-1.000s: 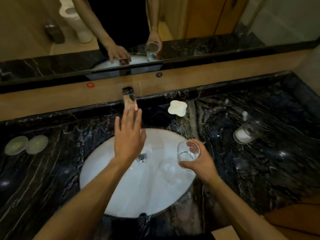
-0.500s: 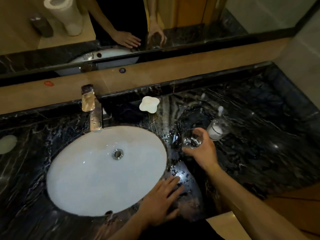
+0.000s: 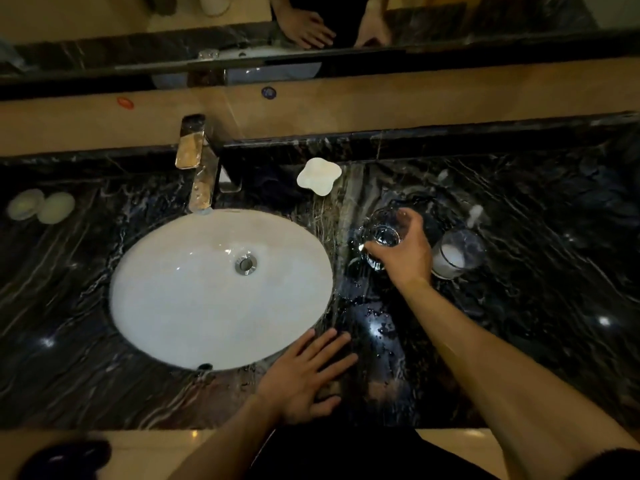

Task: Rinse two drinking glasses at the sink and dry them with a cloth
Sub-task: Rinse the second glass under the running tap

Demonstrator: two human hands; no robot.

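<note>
Right hand (image 3: 405, 252) still grips glass (image 3: 381, 237), now lowered to the wet surface (image 3: 519, 323) right of sink (image 3: 207, 306); left hand (image 3: 304, 379) stays flat, open.

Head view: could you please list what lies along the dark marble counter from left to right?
Two pale round discs → faucet → white basin → drinking glass held in the right hand → soap dispenser.

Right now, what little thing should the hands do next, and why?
Probably let go: the right hand holds the glass low over the wet counter, right of the sink. The left hand lies flat, and no cloth shows.
</note>
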